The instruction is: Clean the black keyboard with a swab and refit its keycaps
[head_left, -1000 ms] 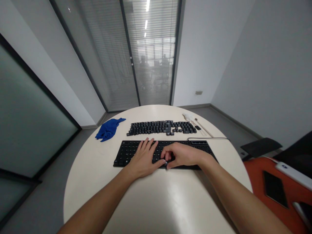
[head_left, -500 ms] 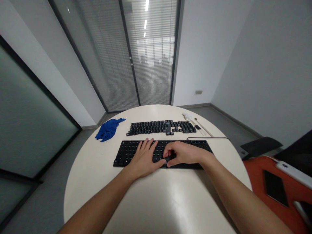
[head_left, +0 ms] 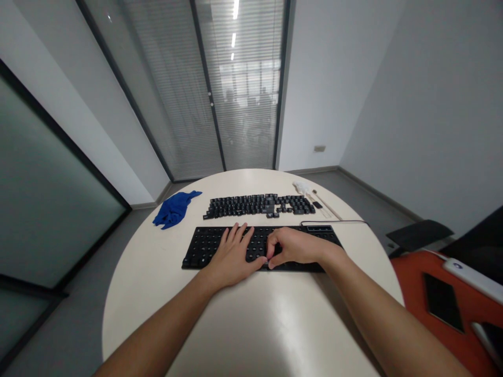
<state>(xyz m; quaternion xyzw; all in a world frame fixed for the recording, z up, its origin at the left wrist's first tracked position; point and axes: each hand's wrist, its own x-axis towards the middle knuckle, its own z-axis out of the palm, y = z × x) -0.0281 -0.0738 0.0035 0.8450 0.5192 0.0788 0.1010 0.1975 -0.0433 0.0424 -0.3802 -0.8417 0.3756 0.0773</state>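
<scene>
Keyboard is lying lengthwise left-to-right | left hand is resting spread on it | right hand is sitting curled over it, pinch unclear

White wall, grey floor

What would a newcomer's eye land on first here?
Probably the black keyboard mid-view, with the left hand spread on it and the right hand curled over it. Just beyond lie loose keycaps in rows. The bright blue cloth stands out at the far left of the table.
</scene>
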